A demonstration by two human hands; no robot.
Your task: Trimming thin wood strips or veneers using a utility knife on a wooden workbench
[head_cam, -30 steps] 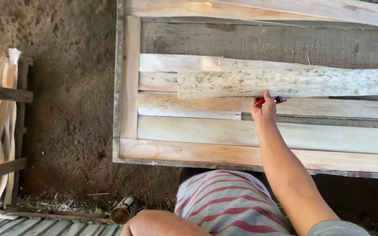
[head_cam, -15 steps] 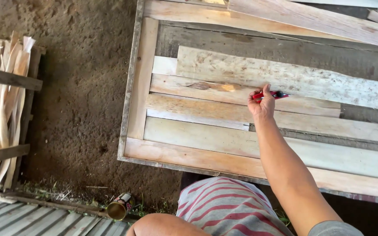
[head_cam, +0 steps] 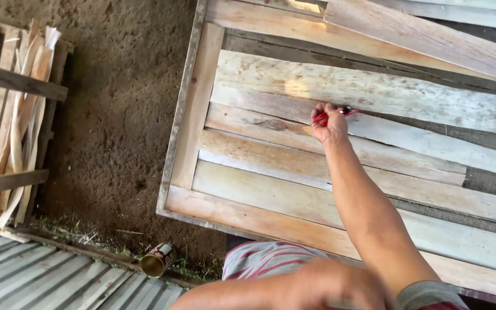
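My right hand reaches out over a low wooden frame filled with rough pale planks. Its fingers are closed on a red marker, whose tip rests on a plank near the middle of the frame. My forearm runs down to the lower right. My left hand shows as a blur at the bottom edge, over my striped shorts. Whether it holds anything is not clear.
Bare dirt floor lies left of the frame. A slatted crate with thin wood strips stands at the far left. A small tin can lies by a corrugated metal sheet at bottom left. More long boards lie at top right.
The view has swung, so the frame now sits further right and tilted. My right hand with the marker has shifted a little along the planks. My left hand has come into view at the bottom.
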